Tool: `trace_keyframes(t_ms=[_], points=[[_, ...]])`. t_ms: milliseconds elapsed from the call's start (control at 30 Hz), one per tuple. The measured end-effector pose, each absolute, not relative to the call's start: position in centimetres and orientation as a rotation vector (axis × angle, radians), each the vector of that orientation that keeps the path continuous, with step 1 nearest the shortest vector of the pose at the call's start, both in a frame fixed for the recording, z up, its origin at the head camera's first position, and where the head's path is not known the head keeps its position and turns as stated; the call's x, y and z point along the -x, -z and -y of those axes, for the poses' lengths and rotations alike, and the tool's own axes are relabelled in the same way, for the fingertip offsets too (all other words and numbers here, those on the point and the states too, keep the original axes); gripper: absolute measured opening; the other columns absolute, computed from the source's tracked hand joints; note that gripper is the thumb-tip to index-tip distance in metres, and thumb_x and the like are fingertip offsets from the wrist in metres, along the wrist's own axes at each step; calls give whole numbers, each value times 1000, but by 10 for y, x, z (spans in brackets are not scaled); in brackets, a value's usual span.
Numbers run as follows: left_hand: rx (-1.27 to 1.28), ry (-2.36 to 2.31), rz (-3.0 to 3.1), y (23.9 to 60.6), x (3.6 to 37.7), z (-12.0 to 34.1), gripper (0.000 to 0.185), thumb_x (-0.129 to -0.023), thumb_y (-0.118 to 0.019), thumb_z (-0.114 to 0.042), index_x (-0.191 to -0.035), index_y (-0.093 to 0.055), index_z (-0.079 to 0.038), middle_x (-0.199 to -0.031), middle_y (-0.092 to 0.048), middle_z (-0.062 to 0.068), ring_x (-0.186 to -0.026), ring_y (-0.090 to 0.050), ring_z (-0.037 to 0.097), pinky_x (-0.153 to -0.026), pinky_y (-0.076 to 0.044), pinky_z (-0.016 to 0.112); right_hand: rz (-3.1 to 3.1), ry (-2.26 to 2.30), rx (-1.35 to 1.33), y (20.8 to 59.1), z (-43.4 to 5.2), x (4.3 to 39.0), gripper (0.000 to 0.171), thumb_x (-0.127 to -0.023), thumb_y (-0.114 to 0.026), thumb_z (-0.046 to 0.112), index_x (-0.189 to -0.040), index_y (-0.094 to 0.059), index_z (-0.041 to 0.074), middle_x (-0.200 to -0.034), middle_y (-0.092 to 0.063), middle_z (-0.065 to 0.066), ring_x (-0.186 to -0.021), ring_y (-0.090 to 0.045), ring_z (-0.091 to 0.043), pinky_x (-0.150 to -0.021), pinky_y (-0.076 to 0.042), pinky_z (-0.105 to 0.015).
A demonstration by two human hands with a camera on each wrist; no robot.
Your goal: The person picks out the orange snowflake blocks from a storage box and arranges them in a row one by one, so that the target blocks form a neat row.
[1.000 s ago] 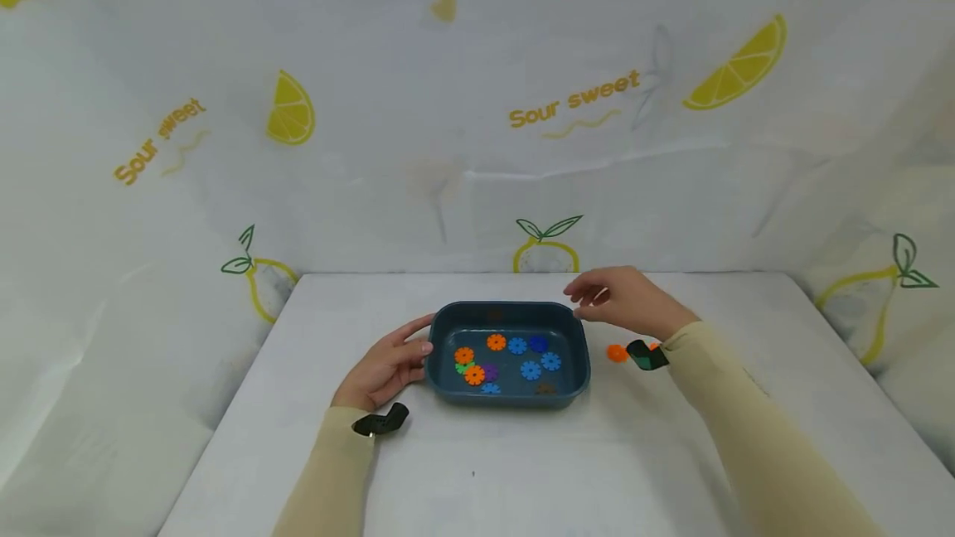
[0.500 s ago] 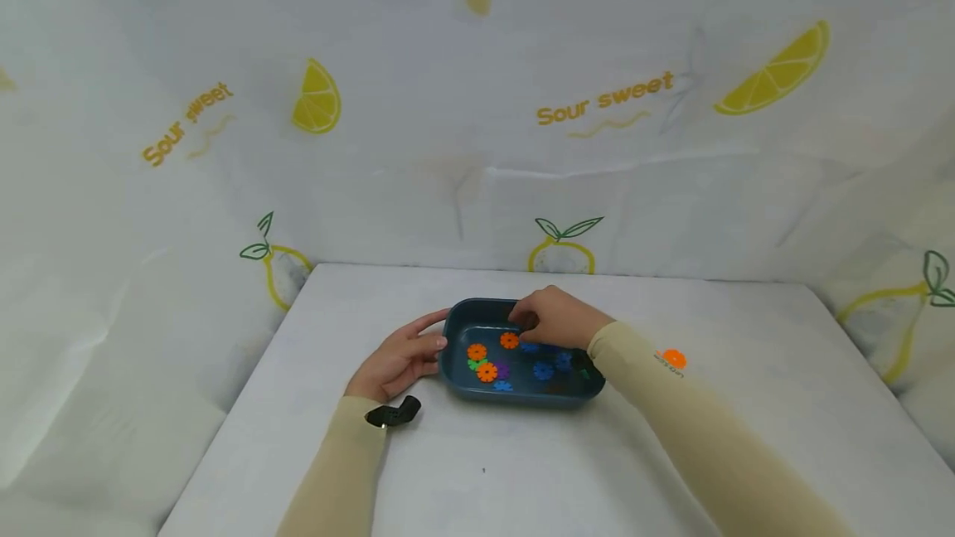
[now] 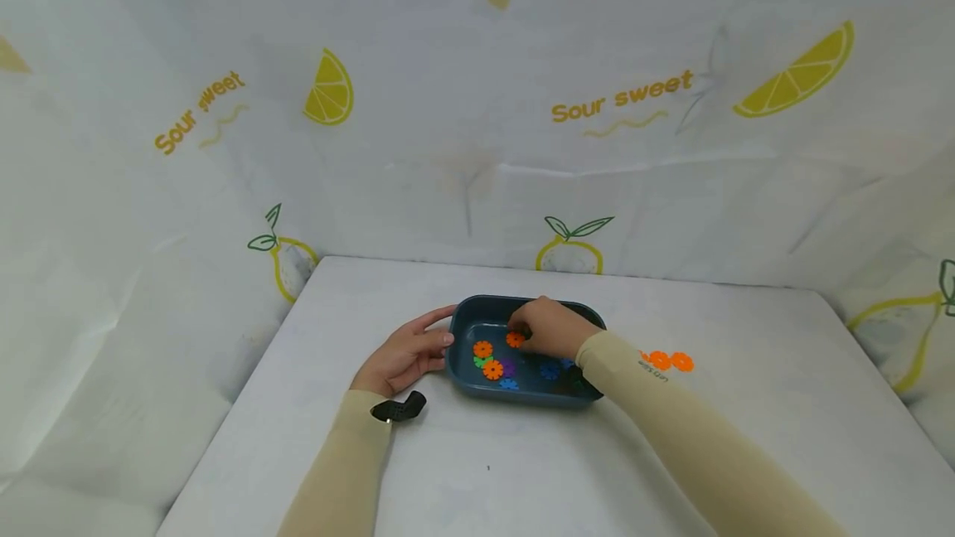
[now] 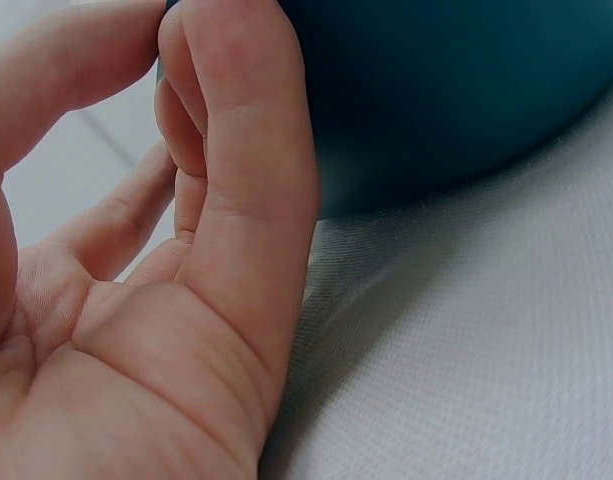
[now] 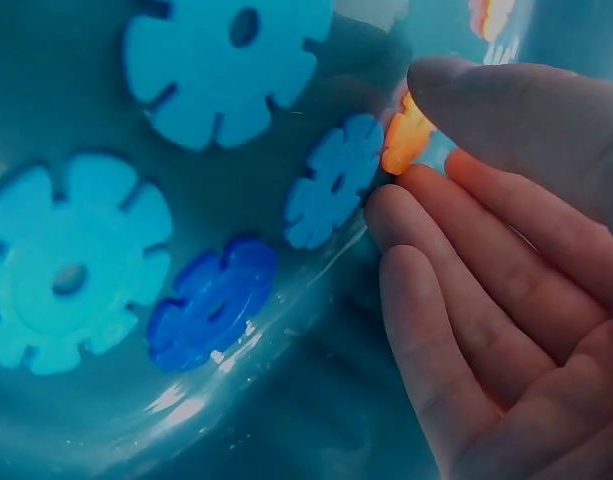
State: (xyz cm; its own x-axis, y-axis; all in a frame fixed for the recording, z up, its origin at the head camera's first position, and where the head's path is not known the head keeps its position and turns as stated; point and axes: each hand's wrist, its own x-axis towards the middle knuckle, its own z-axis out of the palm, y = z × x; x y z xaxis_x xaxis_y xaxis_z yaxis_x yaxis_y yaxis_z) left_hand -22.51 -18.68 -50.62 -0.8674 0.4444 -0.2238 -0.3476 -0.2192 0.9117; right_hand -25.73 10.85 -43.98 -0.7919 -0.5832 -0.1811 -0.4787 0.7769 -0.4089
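Observation:
A dark blue tray (image 3: 488,393) on the white table holds several notched plastic building discs. My left hand (image 3: 401,357) rests at the tray's left end, fingers against its outer wall; in the left wrist view the bent fingers touch the blue side. My right hand (image 3: 555,330) reaches down inside the tray. Its thumb and fingertips lie at opposite edges of an orange notched disc (image 5: 407,142). Beside them in the right wrist view are a blue disc (image 5: 334,182), a darker blue disc (image 5: 214,305) and larger-looking light blue discs (image 5: 66,265).
Several orange discs (image 3: 682,362) lie on the table (image 3: 761,388) right of the tray, partly hidden by the right sleeve. Left in the tray are two more orange discs (image 3: 492,370), a green disc (image 3: 481,361) and a purple disc (image 3: 509,368). A lemon-print sheet (image 3: 418,197) hangs behind.
My right hand has moved left from beyond the tray's right rim down into it, to the orange disc. My left hand stays at the tray. The head view has shifted slightly.

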Motion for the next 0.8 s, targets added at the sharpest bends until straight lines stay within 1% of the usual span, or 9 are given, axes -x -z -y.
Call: trace_keyframes(t_ms=[233, 433, 567, 700, 800], points=[[-128, -2128, -1541, 506, 225, 186, 60, -107, -67, -10, -162, -49, -21, -133, -70, 10, -98, -74, 18, -88, -65, 31, -2670, 471, 814, 441, -103, 256, 27, -94, -85, 14, -121, -81, 9, -118, -80, -5, -106, -71, -19, -105, -60, -45], [-130, -2130, -1534, 508, 225, 187, 60, -107, -66, -9, -163, -47, -21, -131, -71, 9, -96, -74, 17, -85, -65, 30, -2682, 421, 845, 440, -98, 255, 25, -95, -84, 13, -118, -82, 6, -115, -81, -7, -103, -72, -19, -103, -61, -44], [-127, -2138, -1517, 508, 225, 188, 60, -107, -65, -8, -163, -47, -21, -128, -72, 8, -98, -75, 17, -86, -65, 32, -2686, 399, 842, 440, -96, 255, 23, -95, -85, 16, -116, -83, 8, -109, -80, -4, -96, -70, -16, -100, -62, -42], [-120, -2148, -1503, 507, 225, 187, 60, -107, -66, -7, -163, -48, -21, -126, -72, 8, -99, -75, 19, -87, -65, 33, -2679, 400, 836, 439, -97, 255, 25, -91, -88, 20, -113, -83, 9, -105, -77, -1, -91, -66, -14, -94, -62, -40], [-116, -2146, -1501, 507, 225, 187, 60, -107, -66, -7, -163, -48, -21, -127, -71, 8, -100, -75, 19, -88, -65, 33, -2682, 417, 841, 438, -99, 256, 24, -88, -88, 21, -110, -83, 12, -102, -74, 2, -90, -63, -13, -91, -60, -38]])
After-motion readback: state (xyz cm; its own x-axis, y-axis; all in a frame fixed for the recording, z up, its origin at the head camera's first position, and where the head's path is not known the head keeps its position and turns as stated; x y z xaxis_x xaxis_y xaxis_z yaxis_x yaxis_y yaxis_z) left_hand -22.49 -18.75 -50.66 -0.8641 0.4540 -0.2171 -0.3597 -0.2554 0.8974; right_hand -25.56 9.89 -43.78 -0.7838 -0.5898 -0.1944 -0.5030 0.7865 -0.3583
